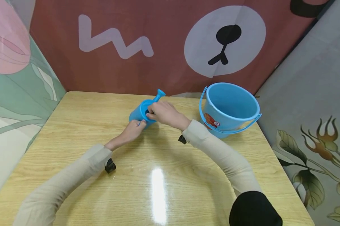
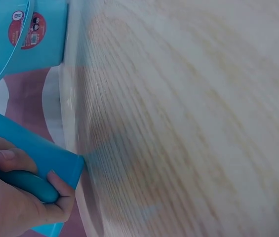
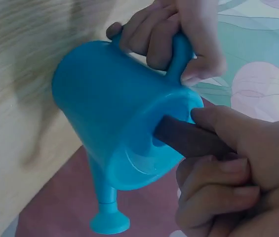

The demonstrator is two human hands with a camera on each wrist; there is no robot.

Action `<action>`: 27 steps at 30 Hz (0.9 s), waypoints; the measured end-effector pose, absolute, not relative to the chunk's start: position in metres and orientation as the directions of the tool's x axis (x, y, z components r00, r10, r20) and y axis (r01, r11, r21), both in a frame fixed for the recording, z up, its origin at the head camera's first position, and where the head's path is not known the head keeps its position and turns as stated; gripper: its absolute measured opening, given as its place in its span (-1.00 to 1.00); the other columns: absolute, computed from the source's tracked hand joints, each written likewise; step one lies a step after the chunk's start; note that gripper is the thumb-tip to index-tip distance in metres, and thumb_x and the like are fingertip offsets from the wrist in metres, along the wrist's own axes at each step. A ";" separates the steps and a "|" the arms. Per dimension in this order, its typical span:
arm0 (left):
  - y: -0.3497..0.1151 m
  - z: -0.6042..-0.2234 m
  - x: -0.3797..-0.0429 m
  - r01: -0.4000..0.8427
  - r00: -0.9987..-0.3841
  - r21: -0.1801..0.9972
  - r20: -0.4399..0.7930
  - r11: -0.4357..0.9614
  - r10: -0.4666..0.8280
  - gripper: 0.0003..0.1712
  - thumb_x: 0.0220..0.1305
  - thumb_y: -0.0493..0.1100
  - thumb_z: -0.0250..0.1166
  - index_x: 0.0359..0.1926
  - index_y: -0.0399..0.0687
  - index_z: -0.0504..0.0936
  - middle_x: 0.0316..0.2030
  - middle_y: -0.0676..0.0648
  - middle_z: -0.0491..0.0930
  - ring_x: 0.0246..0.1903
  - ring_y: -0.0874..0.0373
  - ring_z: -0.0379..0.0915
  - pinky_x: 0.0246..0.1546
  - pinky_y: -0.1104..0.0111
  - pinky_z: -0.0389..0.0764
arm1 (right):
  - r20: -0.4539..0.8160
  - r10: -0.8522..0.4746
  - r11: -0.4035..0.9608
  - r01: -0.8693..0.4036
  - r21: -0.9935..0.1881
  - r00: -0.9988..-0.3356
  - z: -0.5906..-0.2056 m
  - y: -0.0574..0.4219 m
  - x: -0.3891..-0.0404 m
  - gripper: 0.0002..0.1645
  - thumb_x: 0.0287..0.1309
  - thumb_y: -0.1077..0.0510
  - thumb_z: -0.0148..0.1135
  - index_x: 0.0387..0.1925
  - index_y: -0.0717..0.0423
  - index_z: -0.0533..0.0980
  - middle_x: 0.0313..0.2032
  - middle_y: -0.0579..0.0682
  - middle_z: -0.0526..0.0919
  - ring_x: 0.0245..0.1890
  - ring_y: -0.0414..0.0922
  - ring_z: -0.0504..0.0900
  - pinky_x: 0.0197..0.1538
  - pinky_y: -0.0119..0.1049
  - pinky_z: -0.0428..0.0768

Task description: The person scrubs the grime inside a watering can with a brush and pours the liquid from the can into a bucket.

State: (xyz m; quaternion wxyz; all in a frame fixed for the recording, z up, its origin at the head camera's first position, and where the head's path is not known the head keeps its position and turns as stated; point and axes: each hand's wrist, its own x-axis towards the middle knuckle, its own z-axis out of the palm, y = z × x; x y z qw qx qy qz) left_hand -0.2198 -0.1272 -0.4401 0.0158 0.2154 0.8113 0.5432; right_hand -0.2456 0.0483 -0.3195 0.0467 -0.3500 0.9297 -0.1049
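A blue toy watering can (image 1: 136, 114) is tilted on the far part of the table, its mouth turned toward my right hand. My left hand (image 1: 132, 130) grips its handle (image 2: 33, 185), fingers curled round it. My right hand (image 1: 167, 114) is at the open mouth. Between its thumb and curled fingers it pinches a short dark brown bar-shaped piece (image 3: 191, 138), whose far end reaches inside the rim; its exact kind I cannot tell. The spout with its round sprinkler head (image 3: 110, 222) points away from me, toward the back wall.
A blue bucket (image 1: 229, 121) with a raised-rim handle and a red sticker stands right of the can, near the back right table corner. The wooden table (image 1: 124, 188) meets a brown printed backdrop (image 1: 164, 72). A dark rounded object (image 1: 254, 210) shows at bottom right.
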 end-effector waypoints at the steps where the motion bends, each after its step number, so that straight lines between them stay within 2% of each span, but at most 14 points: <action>1: -0.127 -0.440 -0.220 0.333 -0.906 0.888 0.209 0.317 0.367 -0.44 0.46 -0.12 -0.15 -0.77 0.00 0.16 -0.82 0.15 0.08 -0.79 0.30 -0.11 -0.72 0.44 0.04 | 0.003 -0.656 0.736 -0.640 -0.221 -0.755 -0.319 0.048 -0.245 -0.41 0.40 0.08 0.14 -0.74 -0.02 0.15 -0.73 -0.14 0.08 -0.74 -0.26 0.05 -0.59 -0.41 0.03; 8: -0.128 -0.440 -0.220 0.328 -0.905 0.894 0.205 0.304 0.374 -0.43 0.48 -0.12 -0.16 -0.77 0.00 0.13 -0.82 0.14 0.05 -0.79 0.28 -0.15 -0.71 0.42 0.02 | 0.078 -0.661 0.730 -0.663 -0.167 -0.747 -0.313 0.044 -0.243 -0.43 0.28 0.30 0.07 -0.73 -0.03 0.03 -0.70 -0.12 -0.05 -0.60 -0.22 -0.17 -0.52 -0.35 -0.04; 17: -0.127 -0.443 -0.222 0.313 -0.903 0.904 0.188 0.291 0.387 -0.42 0.49 -0.13 -0.15 -0.77 0.00 0.15 -0.83 0.14 0.08 -0.80 0.33 -0.12 -0.72 0.43 0.04 | 0.034 -0.662 0.738 -0.659 -0.144 -0.749 -0.323 0.042 -0.245 -0.44 0.23 0.33 0.08 -0.72 -0.04 0.03 -0.69 -0.14 -0.06 -0.62 -0.24 -0.16 -0.54 -0.38 -0.05; 23: -0.127 -0.441 -0.221 0.306 -0.911 0.896 0.177 0.321 0.372 -0.41 0.50 -0.11 -0.15 -0.77 -0.01 0.14 -0.82 0.11 0.06 -0.80 0.33 -0.14 -0.73 0.41 0.03 | 0.025 -0.644 0.749 -0.637 -0.183 -0.765 -0.310 0.045 -0.244 -0.44 0.23 0.32 0.09 -0.72 -0.03 0.01 -0.64 -0.12 -0.09 -0.58 -0.21 -0.17 -0.51 -0.35 -0.05; 27: -0.124 -0.440 -0.221 0.321 -0.910 0.885 0.190 0.338 0.368 -0.42 0.49 -0.10 -0.12 -0.77 0.01 0.15 -0.82 0.13 0.07 -0.80 0.33 -0.12 -0.71 0.42 0.04 | 0.019 -0.641 0.749 -0.630 -0.205 -0.767 -0.315 0.048 -0.247 -0.44 0.23 0.32 0.07 -0.72 -0.03 0.01 -0.66 -0.12 -0.08 -0.60 -0.22 -0.16 -0.52 -0.35 -0.05</action>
